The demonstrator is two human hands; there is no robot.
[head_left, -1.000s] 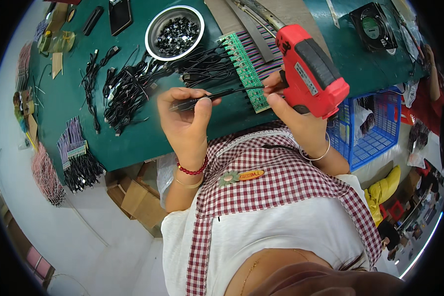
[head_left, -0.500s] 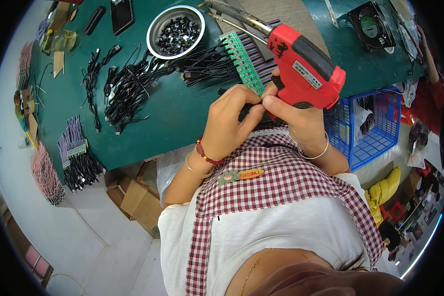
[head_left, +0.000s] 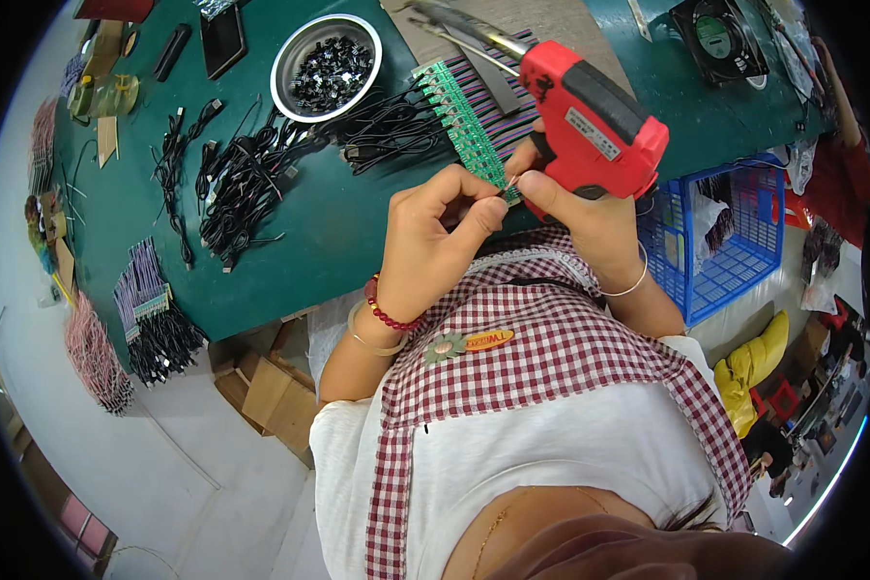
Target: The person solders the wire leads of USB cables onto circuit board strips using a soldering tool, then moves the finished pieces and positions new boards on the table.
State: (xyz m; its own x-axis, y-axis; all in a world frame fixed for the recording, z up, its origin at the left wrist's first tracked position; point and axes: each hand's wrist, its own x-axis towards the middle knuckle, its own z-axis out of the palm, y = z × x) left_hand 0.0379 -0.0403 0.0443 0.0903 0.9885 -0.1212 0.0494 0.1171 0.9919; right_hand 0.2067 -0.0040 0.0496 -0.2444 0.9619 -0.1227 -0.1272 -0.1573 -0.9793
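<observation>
- One green circuit-board strip, lying aslant on the dark green surface; its near end reaches the hands.
- Left hand, just beside the strip's near end: fingers drawn together in a pinch at a thin wire end, seen over that end of the strip; exact contact partly hidden.
- Right hand, right of the strip's near end: fingers closed round the handle of a red soldering gun, thumb and forefinger meeting near the wire end; whether they grip it cannot be told.
- Coloured wires, along the strip's right side, a grey bar resting across them.
- Black cables, adjoining the strip's left side.
- Metal bowl of small black connectors, farther left of the strip.
- Blue crate, well to the strip's right, below the surface.
</observation>
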